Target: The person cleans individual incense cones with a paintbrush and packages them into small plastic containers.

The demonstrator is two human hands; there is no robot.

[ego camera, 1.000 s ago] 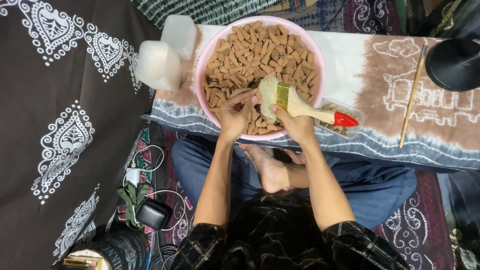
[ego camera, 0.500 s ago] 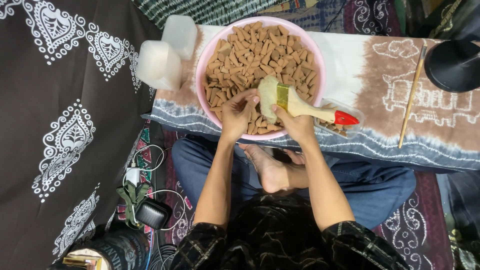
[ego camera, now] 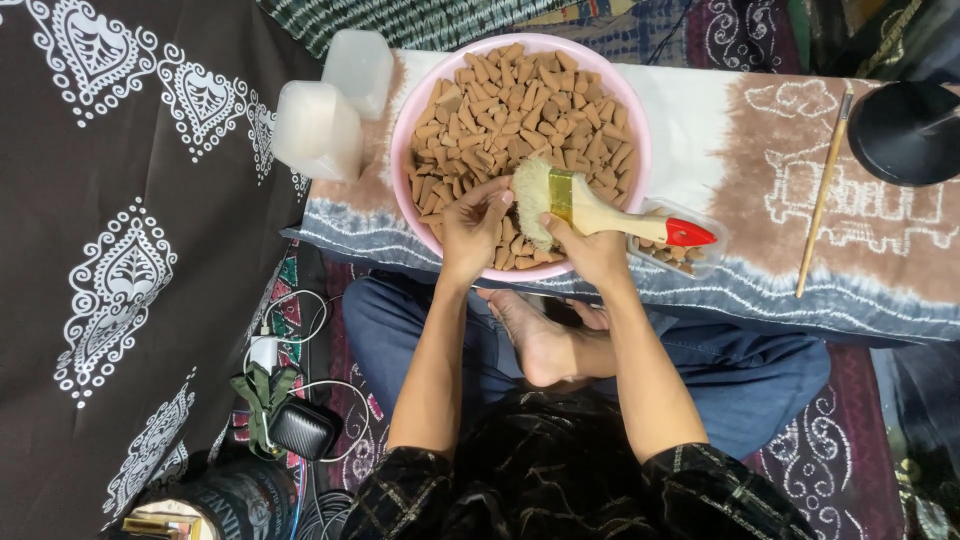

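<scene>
A pink bowl (ego camera: pixel 420 105) full of small brown cone-shaped pieces (ego camera: pixel 520 110) stands on a low cloth-covered table. My right hand (ego camera: pixel 592 255) grips a wide paintbrush (ego camera: pixel 600 205) with pale bristles, a brass band and a red handle tip, held over the bowl's near edge. My left hand (ego camera: pixel 475 225) pinches one brown piece right against the bristles.
Two translucent plastic containers (ego camera: pixel 320 125) stand left of the bowl. A small clear tray (ego camera: pixel 690 258) holding several brown pieces lies right of the bowl, a thin wooden stick (ego camera: pixel 822 190) and a black round base (ego camera: pixel 905 130) farther right. Cables and a black pouch (ego camera: pixel 300 428) lie on the floor.
Both hands stay at the bowl's near edge. The left fingers have shifted slightly against the brush's bristles.
</scene>
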